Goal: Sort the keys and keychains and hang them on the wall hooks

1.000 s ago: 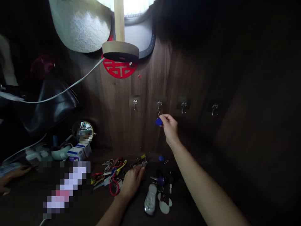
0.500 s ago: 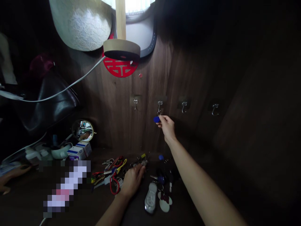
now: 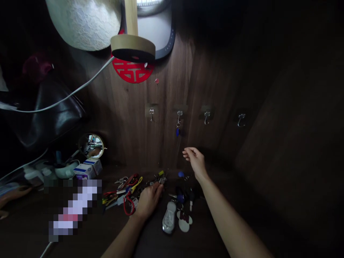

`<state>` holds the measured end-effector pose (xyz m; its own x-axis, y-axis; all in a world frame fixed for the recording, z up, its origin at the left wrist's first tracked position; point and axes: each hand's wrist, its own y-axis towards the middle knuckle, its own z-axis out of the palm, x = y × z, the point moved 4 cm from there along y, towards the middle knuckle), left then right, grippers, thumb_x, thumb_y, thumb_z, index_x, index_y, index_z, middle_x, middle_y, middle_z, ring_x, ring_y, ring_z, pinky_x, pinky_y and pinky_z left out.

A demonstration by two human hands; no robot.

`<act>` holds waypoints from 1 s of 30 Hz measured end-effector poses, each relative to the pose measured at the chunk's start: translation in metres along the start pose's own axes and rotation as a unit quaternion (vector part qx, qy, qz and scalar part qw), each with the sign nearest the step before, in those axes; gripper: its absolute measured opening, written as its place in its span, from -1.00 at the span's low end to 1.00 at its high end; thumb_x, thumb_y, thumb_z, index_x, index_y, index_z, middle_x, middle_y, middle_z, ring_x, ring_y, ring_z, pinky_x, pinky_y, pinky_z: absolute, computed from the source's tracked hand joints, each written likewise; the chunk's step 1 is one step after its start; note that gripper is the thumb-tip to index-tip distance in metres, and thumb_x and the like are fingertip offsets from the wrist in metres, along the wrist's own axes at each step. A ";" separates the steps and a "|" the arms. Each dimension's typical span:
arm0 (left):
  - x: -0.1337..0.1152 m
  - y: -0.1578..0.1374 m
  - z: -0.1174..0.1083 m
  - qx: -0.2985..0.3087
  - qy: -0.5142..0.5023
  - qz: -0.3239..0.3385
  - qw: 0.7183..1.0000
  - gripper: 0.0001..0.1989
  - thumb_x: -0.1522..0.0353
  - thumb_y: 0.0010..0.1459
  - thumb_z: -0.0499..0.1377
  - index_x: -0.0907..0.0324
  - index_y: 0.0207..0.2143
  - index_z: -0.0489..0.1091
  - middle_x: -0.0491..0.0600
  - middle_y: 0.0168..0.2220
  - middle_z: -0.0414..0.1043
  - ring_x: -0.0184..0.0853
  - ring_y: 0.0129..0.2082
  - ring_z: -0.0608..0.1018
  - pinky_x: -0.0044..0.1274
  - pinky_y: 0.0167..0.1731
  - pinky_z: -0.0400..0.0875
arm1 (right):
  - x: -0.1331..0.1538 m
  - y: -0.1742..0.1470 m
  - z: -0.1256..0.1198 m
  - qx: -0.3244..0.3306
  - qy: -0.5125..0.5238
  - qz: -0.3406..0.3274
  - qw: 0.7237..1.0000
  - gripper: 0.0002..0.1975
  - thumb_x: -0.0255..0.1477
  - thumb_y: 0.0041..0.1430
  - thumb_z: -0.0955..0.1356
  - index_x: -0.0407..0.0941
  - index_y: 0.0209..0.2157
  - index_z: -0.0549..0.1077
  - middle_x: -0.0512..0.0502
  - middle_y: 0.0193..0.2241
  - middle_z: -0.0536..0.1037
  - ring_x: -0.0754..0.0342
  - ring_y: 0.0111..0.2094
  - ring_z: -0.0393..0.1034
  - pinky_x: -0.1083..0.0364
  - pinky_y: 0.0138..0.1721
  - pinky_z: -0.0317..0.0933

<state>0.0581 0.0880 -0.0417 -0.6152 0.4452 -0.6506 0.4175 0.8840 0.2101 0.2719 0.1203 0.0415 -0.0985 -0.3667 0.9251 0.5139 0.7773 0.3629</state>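
Your right hand (image 3: 195, 161) is hovering just right of the frame's centre, its grip part-open with the fingers loosely curled and nothing showing between them. Up and left of it, a blue tag (image 3: 177, 132) is hanging by its metal ring (image 3: 178, 125) from the second hook (image 3: 179, 115) from the left, clear of your fingertips. Your left hand (image 3: 149, 200) is resting at the lower centre, its fingertips reaching into some keys (image 3: 162, 179); that patch is dim and partly covered, so you cannot tell whether this grip is closing on anything. Just left of that hand, a red loop (image 3: 129, 206) is lying with other keys and straps on the dark worktop (image 3: 150, 242). To its right, a grey oval device (image 3: 169, 217) is lying beside a white charm (image 3: 184, 223). Behind these, nearer the wall, a blue fob (image 3: 181, 174) is lying below your right hand. At the left edge, another person's hand (image 3: 16, 194) is resting near a white bottle (image 3: 33, 175).
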 end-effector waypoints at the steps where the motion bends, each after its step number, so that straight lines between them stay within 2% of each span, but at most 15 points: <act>1: 0.000 0.000 0.000 0.000 -0.002 0.001 1.000 -0.63 0.26 0.27 -0.18 0.15 -0.40 0.35 -0.06 -0.48 0.44 -0.38 -0.45 0.50 -0.63 -0.46 0.21 | -0.006 -0.003 -0.007 -0.005 -0.004 0.005 1.000 -0.68 -0.17 -0.12 0.36 -0.15 -0.44 0.43 -0.04 -0.53 0.51 0.15 -0.52 0.35 0.18 -0.50 0.15; 6: 0.001 0.000 0.002 0.004 -0.013 0.007 1.000 -0.65 0.26 0.26 -0.17 0.15 -0.39 0.34 -0.07 -0.46 0.45 -0.38 -0.44 0.50 -0.63 -0.43 0.22 | -0.032 -0.019 -0.041 -0.046 -0.031 0.032 0.998 -0.67 -0.15 -0.13 0.37 -0.15 -0.45 0.44 -0.07 -0.52 0.53 0.13 -0.50 0.38 0.16 -0.48 0.19; 10: 0.000 0.000 0.001 0.012 -0.011 -0.006 1.000 -0.66 0.26 0.26 -0.16 0.14 -0.38 0.34 -0.06 -0.45 0.45 -0.38 -0.42 0.50 -0.64 -0.42 0.22 | -0.051 -0.028 -0.056 -0.060 -0.064 0.035 0.996 -0.65 -0.13 -0.12 0.36 -0.14 -0.45 0.44 -0.10 -0.51 0.54 0.07 -0.48 0.40 0.12 -0.44 0.22; 13: -0.001 -0.001 0.000 0.016 -0.004 -0.013 1.000 -0.66 0.27 0.26 -0.16 0.15 -0.39 0.34 -0.06 -0.46 0.44 -0.38 -0.44 0.50 -0.64 -0.45 0.21 | -0.065 -0.032 -0.058 -0.045 -0.099 0.029 0.994 -0.65 -0.12 -0.11 0.34 -0.14 -0.45 0.43 -0.11 -0.52 0.54 0.02 -0.45 0.43 0.06 -0.38 0.26; 16: -0.001 0.000 0.001 0.017 -0.011 -0.013 1.000 -0.66 0.25 0.26 -0.16 0.14 -0.40 0.34 -0.06 -0.45 0.45 -0.38 -0.43 0.49 -0.64 -0.44 0.22 | -0.074 -0.035 -0.055 0.006 -0.171 -0.010 0.985 -0.72 -0.19 -0.06 0.31 -0.12 -0.45 0.44 -0.12 -0.47 0.55 -0.02 -0.37 0.44 0.03 -0.31 0.26; 18: 0.000 0.000 0.001 0.017 -0.016 -0.012 1.000 -0.65 0.25 0.26 -0.16 0.14 -0.39 0.35 -0.06 -0.44 0.45 -0.38 -0.42 0.50 -0.64 -0.42 0.22 | -0.077 -0.037 -0.052 0.054 -0.242 -0.047 0.968 -0.79 -0.27 -0.03 0.28 -0.10 -0.45 0.45 -0.09 -0.42 0.55 -0.02 -0.31 0.43 0.01 -0.24 0.24; 21: 0.001 0.000 0.002 0.021 -0.010 -0.016 1.000 -0.65 0.25 0.26 -0.16 0.15 -0.39 0.35 -0.06 -0.45 0.44 -0.38 -0.42 0.49 -0.64 -0.43 0.22 | -0.078 -0.039 -0.050 0.102 -0.360 -0.080 0.924 -0.82 -0.40 0.01 0.24 -0.05 -0.41 0.47 -0.05 -0.34 0.54 -0.02 -0.20 0.38 -0.02 -0.13 0.18; 24: 0.001 0.000 0.001 0.017 -0.007 -0.016 1.000 -0.66 0.26 0.26 -0.16 0.15 -0.39 0.35 -0.06 -0.46 0.44 -0.39 -0.45 0.48 -0.64 -0.46 0.20 | -0.078 -0.041 -0.051 0.120 -0.442 -0.081 0.885 -0.78 -0.47 0.03 0.24 -0.02 -0.32 0.49 -0.05 -0.24 0.52 -0.03 -0.15 0.32 -0.03 -0.11 0.15; 30: 0.000 0.001 0.001 0.023 -0.014 -0.015 1.000 -0.65 0.25 0.26 -0.15 0.14 -0.39 0.36 -0.07 -0.46 0.44 -0.39 -0.44 0.48 -0.63 -0.43 0.21 | -0.078 -0.045 -0.052 0.148 -0.525 -0.070 0.835 -0.67 -0.48 0.03 0.28 0.02 -0.13 0.45 -0.08 -0.11 0.46 -0.09 -0.09 0.27 -0.06 -0.12 0.12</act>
<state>0.0588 0.0885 -0.0428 -0.6098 0.4132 -0.6763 0.4300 0.8893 0.1556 0.3008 0.0874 -0.0524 -0.9126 0.0644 0.4037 0.2168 0.9135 0.3443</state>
